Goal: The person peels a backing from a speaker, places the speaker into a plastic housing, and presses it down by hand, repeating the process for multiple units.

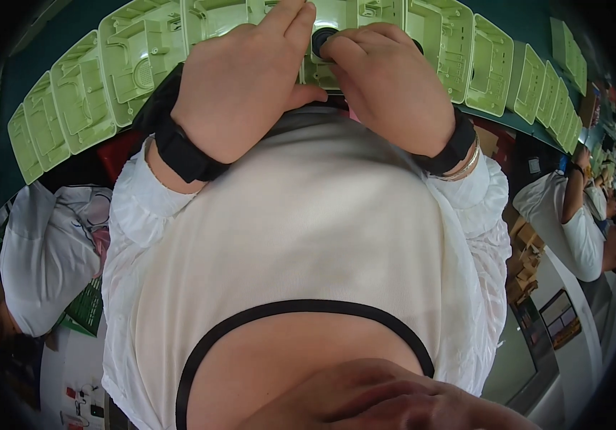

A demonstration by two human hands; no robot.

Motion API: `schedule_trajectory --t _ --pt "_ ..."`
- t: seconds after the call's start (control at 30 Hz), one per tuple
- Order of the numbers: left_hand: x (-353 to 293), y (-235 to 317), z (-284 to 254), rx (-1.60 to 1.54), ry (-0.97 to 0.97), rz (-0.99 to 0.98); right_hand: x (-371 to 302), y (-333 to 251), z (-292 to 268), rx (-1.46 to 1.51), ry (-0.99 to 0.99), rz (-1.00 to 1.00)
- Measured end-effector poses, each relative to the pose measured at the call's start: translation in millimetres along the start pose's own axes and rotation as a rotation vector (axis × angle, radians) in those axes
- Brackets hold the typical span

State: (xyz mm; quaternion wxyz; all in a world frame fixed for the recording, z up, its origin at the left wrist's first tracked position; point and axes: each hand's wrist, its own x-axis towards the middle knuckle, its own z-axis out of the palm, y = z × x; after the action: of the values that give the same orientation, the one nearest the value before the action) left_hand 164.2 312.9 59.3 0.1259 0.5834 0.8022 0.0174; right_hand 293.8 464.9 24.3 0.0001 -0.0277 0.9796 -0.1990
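Head view looks straight down the person's white top to a row of pale green moulded plastic housings (143, 64) curving across the twelve o'clock edge on a dark teal table (71, 21). Both hands meet at twelve o'clock over one green housing (337, 14). The left hand (240, 86) rests on it with fingers extended across its top and thumb tucked beneath, grasping the part. The right hand (390, 82) is curled, fingertips pinching a small dark round piece (322, 39) set against the housing. Each wrist wears a black band.

The housing looks like thin rigid plastic: probably light, stiff, a little slick, best held by its outer walls rather than its ribs. The round piece seems small enough to slip, so a fingertip pinch suits it.

Co-workers in white sit at three o'clock and nine o'clock along the same line.
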Motion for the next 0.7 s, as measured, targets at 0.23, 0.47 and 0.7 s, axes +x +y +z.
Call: schedule_trajectory --t 0.23,0.47,0.7 --pt "8.0 -31.8 62.1 0.01 1.027 0.366 -4.0 1.6 -2.8 0.178 0.099 -0.037" --pt "-19.0 -31.2 1.5 -1.525 0.306 -0.014 -6.7 -16.3 -38.9 0.049 0.328 0.031" --pt "-18.3 -47.2 16.2 -1.994 0.244 0.123 28.7 -59.1 -46.4 0.222 0.572 -0.147"
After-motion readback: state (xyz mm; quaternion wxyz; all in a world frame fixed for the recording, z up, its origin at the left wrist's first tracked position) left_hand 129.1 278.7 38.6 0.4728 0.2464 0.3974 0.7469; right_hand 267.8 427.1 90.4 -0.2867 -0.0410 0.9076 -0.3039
